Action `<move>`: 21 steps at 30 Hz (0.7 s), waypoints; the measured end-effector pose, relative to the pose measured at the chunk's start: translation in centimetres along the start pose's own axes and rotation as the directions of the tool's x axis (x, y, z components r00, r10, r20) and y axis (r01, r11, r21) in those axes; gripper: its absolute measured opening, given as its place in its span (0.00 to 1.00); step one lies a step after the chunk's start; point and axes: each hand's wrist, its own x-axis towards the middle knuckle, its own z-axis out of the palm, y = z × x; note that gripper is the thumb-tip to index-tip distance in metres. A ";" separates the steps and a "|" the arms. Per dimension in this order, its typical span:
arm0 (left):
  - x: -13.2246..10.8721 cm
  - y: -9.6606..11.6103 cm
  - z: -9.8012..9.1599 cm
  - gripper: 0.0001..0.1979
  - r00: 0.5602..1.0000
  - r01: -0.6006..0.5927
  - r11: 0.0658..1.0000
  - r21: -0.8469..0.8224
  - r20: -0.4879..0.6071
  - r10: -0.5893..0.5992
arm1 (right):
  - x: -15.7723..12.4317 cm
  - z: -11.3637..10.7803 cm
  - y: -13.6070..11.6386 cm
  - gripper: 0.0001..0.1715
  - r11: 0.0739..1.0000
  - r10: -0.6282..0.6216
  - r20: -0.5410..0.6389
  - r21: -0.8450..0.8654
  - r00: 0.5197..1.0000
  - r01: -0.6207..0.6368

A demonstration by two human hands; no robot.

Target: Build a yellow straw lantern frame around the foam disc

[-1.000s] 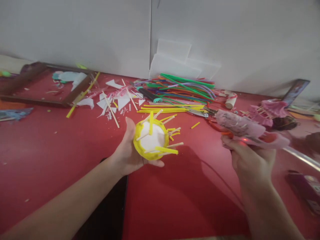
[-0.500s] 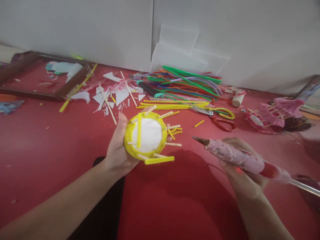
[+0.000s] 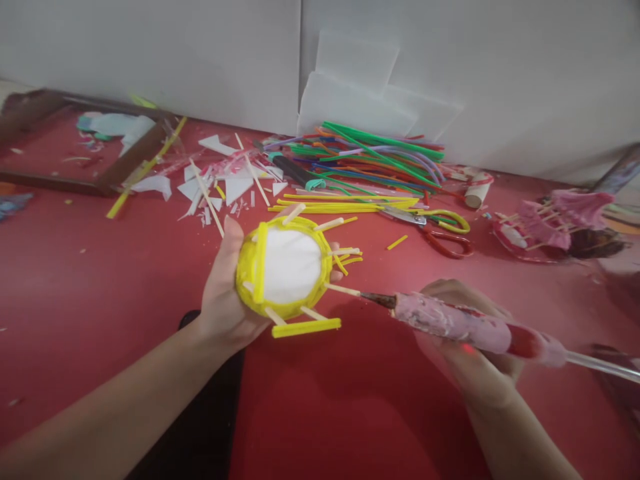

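My left hand (image 3: 225, 293) is closed around a small round craft piece (image 3: 293, 263), white inside with a yellow wrapped rim. Several pale wooden sticks jut from that rim, and yellow strips (image 3: 306, 327) lie across some of their ends. In my right hand (image 3: 470, 353) is a hot glue gun (image 3: 450, 320) wrapped in pink material, a clear glue stick coming out of its back. Its dark nozzle points left, at the tip of one wooden stick (image 3: 343, 290); whether they touch I cannot tell. Short yellow pieces (image 3: 349, 259) show just right of the rim.
Behind the craft piece lie yellow strips (image 3: 340, 206), scissors (image 3: 435, 227) and a heap of coloured pipe cleaners (image 3: 375, 157). White scraps (image 3: 237, 190) and a dark-handled tool (image 3: 293, 171) are at back left, near a brown frame (image 3: 55, 181). A pink stick-built piece (image 3: 555, 223) stands at right.
My right hand has brought the glue gun left and slightly down, its nozzle now at a stick's tip. My left hand and the craft piece have shifted slightly left and tilted.
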 end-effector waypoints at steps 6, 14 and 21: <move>0.0 0.0 -0.3 0.34 0.998 -0.016 0.998 0.068 0.056 0.012 | 0.0 -0.1 -0.1 0.09 1.000 -0.004 0.012 -0.002 1.000 0.004; 0.0 -0.1 -0.5 0.33 0.996 -0.011 0.998 0.054 0.087 0.006 | -0.1 -0.1 0.2 0.08 1.000 0.007 0.006 0.007 1.000 -0.007; 0.2 0.0 0.1 0.37 0.998 -0.028 0.996 0.086 0.064 0.023 | -0.2 0.0 0.4 0.10 0.999 0.040 -0.019 -0.036 0.999 -0.041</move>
